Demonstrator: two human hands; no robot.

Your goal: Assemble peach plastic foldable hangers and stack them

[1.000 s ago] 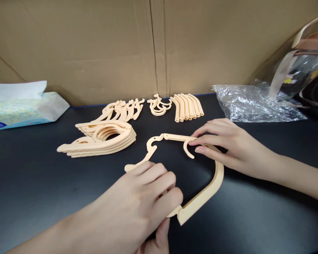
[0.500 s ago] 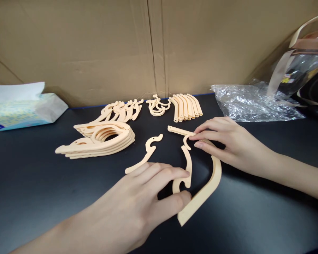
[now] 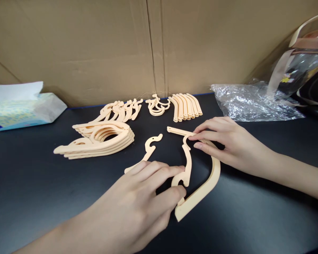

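A peach plastic curved frame piece (image 3: pixel 204 190) lies on the black table (image 3: pixel 42 197). My right hand (image 3: pixel 228 144) presses its upper end near a small hook, fingers together on it. My left hand (image 3: pixel 137 208) pinches a small S-shaped piece (image 3: pixel 187 165) between index finger and thumb, at the lower end of the frame. A second S-shaped piece (image 3: pixel 148 151) lies loose just left of it, partly under my left fingers.
A stack of assembled peach hangers (image 3: pixel 100 141) sits to the left. Rows of loose parts (image 3: pixel 185 106) and hooks (image 3: pixel 156 106) line the back by the cardboard wall (image 3: pixel 95 53). A tissue pack (image 3: pixel 18 106) lies far left, crumpled clear plastic (image 3: pixel 254 102) at right.
The frame came apart from the S-shaped pieces. My left hand opened from a closed grip and now pinches one small piece at the frame's lower end. My right hand stayed.
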